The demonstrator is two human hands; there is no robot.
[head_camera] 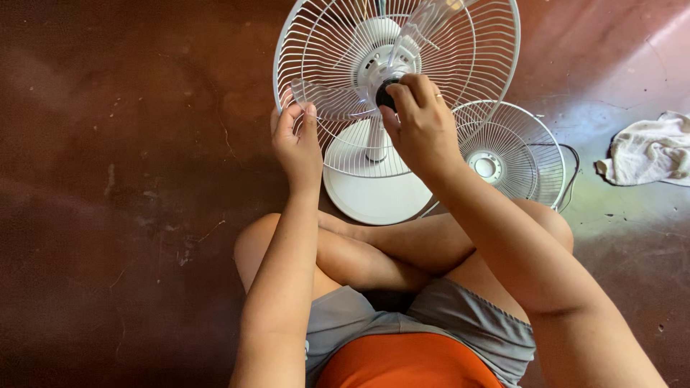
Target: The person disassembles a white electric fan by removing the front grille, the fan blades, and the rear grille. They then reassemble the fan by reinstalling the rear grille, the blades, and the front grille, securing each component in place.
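Nearest the camera, the person sits cross-legged on the dark reddish-brown floor point(129, 215), in grey shorts and an orange top, bare knees folded in front of the body. Both forearms reach forward over the legs to a white pedestal fan point(377, 154) standing just beyond the knees on its round base point(374, 194). The left hand point(296, 140) is closed in a pinch, thumb and fingers gripping the tip of one clear plastic fan blade point(323, 100) at the lower left rim of the rear grille point(467, 43). The right hand point(420, 122), a thin ring on one finger, is curled with its fingertips closed around the small black knob point(385, 93) at the hub in the middle of the blades. The front of the fan is uncovered, so the blades sit bare inside the rear wire guard. Just right of the base and behind the right wrist, the detached front grille point(514, 151), white wire with a round centre cap, lies on the floor touching or leaning near the base. A dark cord point(573, 169) curves past its right edge. Further right, well apart from the fan, a crumpled white cloth point(650, 149) lies on the floor.
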